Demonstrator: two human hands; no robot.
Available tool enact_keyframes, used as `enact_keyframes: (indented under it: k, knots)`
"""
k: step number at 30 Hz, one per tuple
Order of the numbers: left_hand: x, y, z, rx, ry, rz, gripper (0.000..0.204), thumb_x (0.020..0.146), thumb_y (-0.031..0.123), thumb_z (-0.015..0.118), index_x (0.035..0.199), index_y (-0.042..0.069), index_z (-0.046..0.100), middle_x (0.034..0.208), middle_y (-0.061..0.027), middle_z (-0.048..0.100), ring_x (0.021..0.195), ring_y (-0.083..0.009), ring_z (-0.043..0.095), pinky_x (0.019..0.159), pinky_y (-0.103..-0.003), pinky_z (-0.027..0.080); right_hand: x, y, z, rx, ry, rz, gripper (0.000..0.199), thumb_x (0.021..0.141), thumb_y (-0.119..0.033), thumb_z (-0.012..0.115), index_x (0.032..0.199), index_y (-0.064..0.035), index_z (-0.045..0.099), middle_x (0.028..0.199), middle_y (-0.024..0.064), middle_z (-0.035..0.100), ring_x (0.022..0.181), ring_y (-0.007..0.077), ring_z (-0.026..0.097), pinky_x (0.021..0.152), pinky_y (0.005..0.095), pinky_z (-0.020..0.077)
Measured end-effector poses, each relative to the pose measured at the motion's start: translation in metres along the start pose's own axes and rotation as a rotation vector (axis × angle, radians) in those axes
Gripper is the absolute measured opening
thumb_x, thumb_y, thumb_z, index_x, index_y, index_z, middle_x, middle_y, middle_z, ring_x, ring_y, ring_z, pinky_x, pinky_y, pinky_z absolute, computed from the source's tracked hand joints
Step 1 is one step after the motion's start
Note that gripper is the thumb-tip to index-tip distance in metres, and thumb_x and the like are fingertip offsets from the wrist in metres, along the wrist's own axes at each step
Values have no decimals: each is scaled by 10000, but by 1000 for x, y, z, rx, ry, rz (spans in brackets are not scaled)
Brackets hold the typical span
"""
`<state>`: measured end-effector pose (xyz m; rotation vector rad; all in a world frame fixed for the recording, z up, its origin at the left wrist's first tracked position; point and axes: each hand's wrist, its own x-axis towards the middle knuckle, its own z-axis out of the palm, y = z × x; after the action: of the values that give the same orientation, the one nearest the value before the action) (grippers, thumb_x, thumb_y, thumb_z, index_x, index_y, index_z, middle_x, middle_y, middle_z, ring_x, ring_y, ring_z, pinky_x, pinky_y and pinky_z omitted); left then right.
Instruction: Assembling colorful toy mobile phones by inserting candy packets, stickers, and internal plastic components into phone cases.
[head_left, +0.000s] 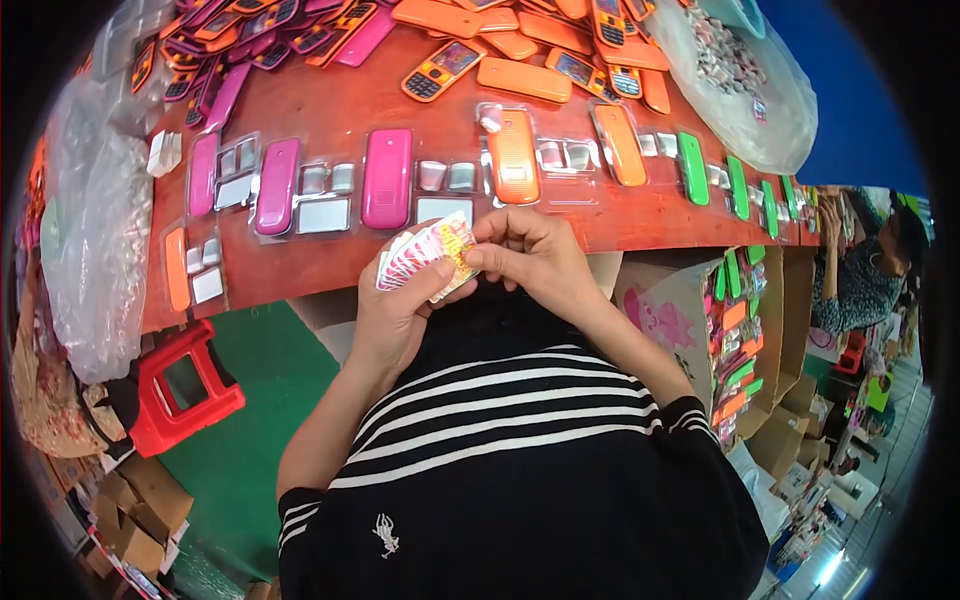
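My left hand [402, 312] holds a fanned stack of small printed cards [412, 257], white with pink and yellow print, just off the table's front edge. With thumb and fingers, my right hand [532, 252] pinches the right edge of the front card. Beyond my hands a row of clear plastic blister trays lies on the red-brown table [330, 100]. Among them are a pink toy phone [387, 178], an orange toy phone [514, 158] and a green toy phone [693, 168]. Beside the phones sit small wrapped pieces [432, 176], and some trays also hold a white card [322, 215].
Orange and purple toy phones [445, 70] are heaped at the back. A clear bag of small pieces [735, 80] stands back right. An open carton [690, 310] of packed toys is right of me; a red stool [185, 390] is left. Another person [865, 260] works far right.
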<state>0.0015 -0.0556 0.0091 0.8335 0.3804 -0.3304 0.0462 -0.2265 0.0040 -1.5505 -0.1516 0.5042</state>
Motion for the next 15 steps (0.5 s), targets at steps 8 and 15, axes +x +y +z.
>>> enact_keyframes:
  k: [8,15]
  knots:
    - [13,-9,8,-21,-16,-18,387,832,28,575,1198,-32,463,997,-114,598,886,-201,625,752,-346,569,-18,-10,-60,-800,427,-573,160,817,5,598,975,-11,617,845,74,626,736,162,616,605,267,501]
    - [21,-14,10,-24,-5,-26,369,836,28,582,1182,-36,471,994,-108,596,890,-191,622,764,-345,569,-17,10,-92,-1411,389,-740,265,690,10,635,945,-63,630,909,73,620,758,251,609,618,314,500]
